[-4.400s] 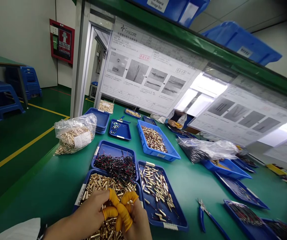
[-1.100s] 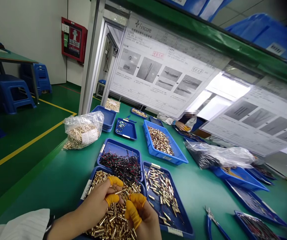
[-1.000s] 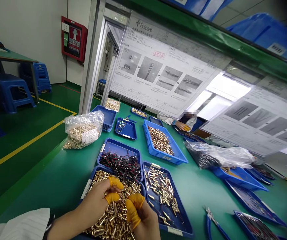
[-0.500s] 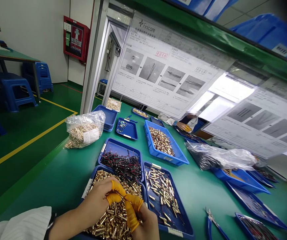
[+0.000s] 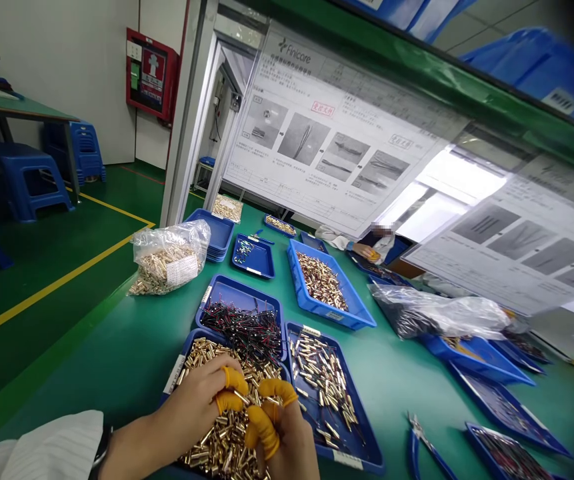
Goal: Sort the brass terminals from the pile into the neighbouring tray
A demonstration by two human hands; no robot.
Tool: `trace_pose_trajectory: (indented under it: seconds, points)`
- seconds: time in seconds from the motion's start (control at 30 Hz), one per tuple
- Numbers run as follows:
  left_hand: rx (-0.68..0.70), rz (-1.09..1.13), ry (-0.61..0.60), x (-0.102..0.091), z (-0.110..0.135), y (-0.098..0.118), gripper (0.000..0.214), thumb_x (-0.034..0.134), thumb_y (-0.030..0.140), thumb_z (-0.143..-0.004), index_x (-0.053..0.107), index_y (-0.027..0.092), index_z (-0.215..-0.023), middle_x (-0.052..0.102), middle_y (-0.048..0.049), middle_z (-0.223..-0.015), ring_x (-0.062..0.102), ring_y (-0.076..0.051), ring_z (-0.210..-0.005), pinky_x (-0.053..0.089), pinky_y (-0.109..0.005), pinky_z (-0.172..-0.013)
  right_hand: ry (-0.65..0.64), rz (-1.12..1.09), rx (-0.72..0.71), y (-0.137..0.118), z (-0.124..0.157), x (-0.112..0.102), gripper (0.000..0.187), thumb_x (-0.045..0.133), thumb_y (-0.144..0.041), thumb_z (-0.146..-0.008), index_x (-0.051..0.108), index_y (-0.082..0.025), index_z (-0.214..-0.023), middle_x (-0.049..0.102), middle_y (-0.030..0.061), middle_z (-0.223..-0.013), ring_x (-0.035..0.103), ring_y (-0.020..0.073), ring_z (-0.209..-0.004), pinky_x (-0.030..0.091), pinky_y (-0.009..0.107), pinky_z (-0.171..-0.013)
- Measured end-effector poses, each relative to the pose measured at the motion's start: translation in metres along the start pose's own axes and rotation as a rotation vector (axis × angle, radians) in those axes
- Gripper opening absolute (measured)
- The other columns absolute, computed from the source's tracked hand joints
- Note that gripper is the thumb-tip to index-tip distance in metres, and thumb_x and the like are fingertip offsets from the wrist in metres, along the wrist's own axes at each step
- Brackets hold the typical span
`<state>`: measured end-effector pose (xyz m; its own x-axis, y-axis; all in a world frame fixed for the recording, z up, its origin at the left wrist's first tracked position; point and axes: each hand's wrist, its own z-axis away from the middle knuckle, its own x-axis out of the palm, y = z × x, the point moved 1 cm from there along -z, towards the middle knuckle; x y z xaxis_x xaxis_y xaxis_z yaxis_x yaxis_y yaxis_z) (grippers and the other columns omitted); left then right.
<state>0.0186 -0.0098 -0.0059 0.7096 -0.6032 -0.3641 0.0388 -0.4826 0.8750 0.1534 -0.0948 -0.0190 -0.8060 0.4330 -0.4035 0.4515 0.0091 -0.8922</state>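
Note:
Both my hands are over a blue tray [image 5: 171, 381] heaped with small brass sleeves [image 5: 207, 445]. My left hand [image 5: 199, 395], yellow finger cots on its thumb and forefinger, pinches one brass sleeve [image 5: 240, 398]. Close by on the right, my right hand [image 5: 287, 427] has its cot-covered fingers curled round another brass sleeve [image 5: 273, 400]; whether a wire is attached there is hidden. Thin black and red wires [image 5: 241, 330] fill the tray behind. To the right, a blue tray [image 5: 374, 445] holds brass sleeves with wires attached [image 5: 324, 380].
Blue-handled pliers [image 5: 419, 440] lie at the right. A deeper blue bin [image 5: 359, 319] of brass pieces stands behind, with a clear bag of brass parts [image 5: 167, 260] at left. Instruction sheets [image 5: 327, 127] hang above. A co-worker's hand [image 5: 367, 252] shows across the table.
My hands, which met at the fingertips, have moved slightly apart. A brass sleeve now shows in each hand's fingers.

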Motion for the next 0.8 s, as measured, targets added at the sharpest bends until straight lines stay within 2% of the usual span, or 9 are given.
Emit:
trace_pose_trajectory:
  seconds: [0.03,0.1,0.2,0.3,0.43,0.53,0.63,0.73,0.8]
  points:
    - [0.011,0.000,-0.036,0.000,0.000,0.001,0.026,0.043,0.001,-0.077,0.060,0.019,-0.082,0.059,-0.0046,-0.098,0.055,-0.017,-0.090,0.042,-0.023,-0.080,0.009,0.002,0.011,0.003,0.001,0.000,0.026,0.050,-0.046,-0.080,0.051,-0.021,-0.080,0.051,-0.0065,-0.040,0.036,0.0073,-0.026,0.025,0.017,-0.027]
    - [0.035,-0.024,-0.115,-0.001,-0.001,0.004,0.022,0.045,0.003,-0.079,0.060,0.018,-0.079,0.061,-0.0048,-0.091,0.056,-0.017,-0.084,0.043,-0.023,-0.074,-0.009,0.039,0.008,0.006,0.002,0.001,0.027,0.053,-0.045,-0.078,0.046,-0.022,-0.067,0.048,-0.0067,-0.038,0.035,0.0066,-0.026,0.021,0.017,-0.027]
    - [0.062,-0.128,-0.193,-0.001,-0.001,0.005,0.021,0.046,0.007,-0.083,0.058,0.017,-0.070,0.060,-0.0033,-0.076,0.055,-0.017,-0.074,0.041,-0.024,-0.066,-0.038,0.083,-0.036,0.005,0.001,0.001,0.029,0.058,-0.040,-0.074,0.043,-0.022,-0.058,0.046,-0.0065,-0.039,0.041,0.0087,-0.032,0.027,0.018,-0.032]
    - [0.054,-0.186,-0.149,0.000,-0.001,0.004,0.020,0.049,0.006,-0.081,0.056,0.018,-0.067,0.059,-0.0026,-0.074,0.053,-0.018,-0.075,0.040,-0.026,-0.068,-0.044,0.049,-0.080,-0.002,-0.002,0.000,0.024,0.063,-0.039,-0.071,0.051,-0.021,-0.061,0.049,-0.0055,-0.043,0.048,0.0113,-0.039,0.037,0.019,-0.040]
    - [-0.024,-0.150,-0.025,0.000,-0.003,0.001,0.015,0.052,0.007,-0.080,0.059,0.019,-0.074,0.059,-0.0020,-0.077,0.052,-0.019,-0.080,0.039,-0.028,-0.073,0.051,0.013,-0.099,-0.004,-0.004,-0.005,0.020,0.064,-0.038,-0.072,0.060,-0.019,-0.072,0.062,0.0009,-0.059,0.059,0.0154,-0.053,0.044,0.021,-0.050]
    - [-0.036,-0.154,-0.028,0.000,-0.004,-0.001,0.019,0.050,0.002,-0.077,0.058,0.019,-0.073,0.058,-0.0016,-0.076,0.051,-0.018,-0.079,0.039,-0.026,-0.070,0.017,-0.027,0.021,0.001,-0.005,-0.004,0.027,0.062,-0.044,-0.073,0.060,-0.018,-0.066,0.058,-0.0009,-0.048,0.055,0.0128,-0.040,0.042,0.020,-0.043]
    - [0.016,-0.165,-0.079,-0.001,-0.003,0.000,0.027,0.044,-0.008,-0.068,0.053,0.018,-0.069,0.055,-0.0014,-0.074,0.050,-0.017,-0.075,0.038,-0.024,-0.064,-0.064,-0.138,0.162,0.003,-0.005,0.001,0.035,0.068,-0.048,-0.065,0.053,-0.018,-0.055,0.053,-0.0042,-0.039,0.047,0.0094,-0.028,0.037,0.019,-0.033]
    - [0.074,-0.148,-0.126,-0.003,0.000,0.005,0.027,0.042,-0.009,-0.063,0.046,0.017,-0.063,0.053,-0.0016,-0.071,0.050,-0.016,-0.071,0.038,-0.023,-0.062,-0.166,-0.379,0.257,0.003,-0.007,0.006,0.038,0.078,-0.044,-0.054,0.048,-0.020,-0.055,0.055,-0.0050,-0.044,0.049,0.0092,-0.030,0.037,0.018,-0.031]
    - [0.105,-0.127,-0.139,-0.005,0.002,0.010,0.026,0.041,-0.008,-0.064,0.044,0.018,-0.064,0.053,-0.0020,-0.072,0.051,-0.016,-0.072,0.039,-0.023,-0.063,-0.206,-0.558,0.295,0.003,-0.007,0.008,0.043,0.085,-0.037,-0.044,0.049,-0.022,-0.062,0.059,-0.0058,-0.051,0.055,0.0114,-0.039,0.041,0.018,-0.037]
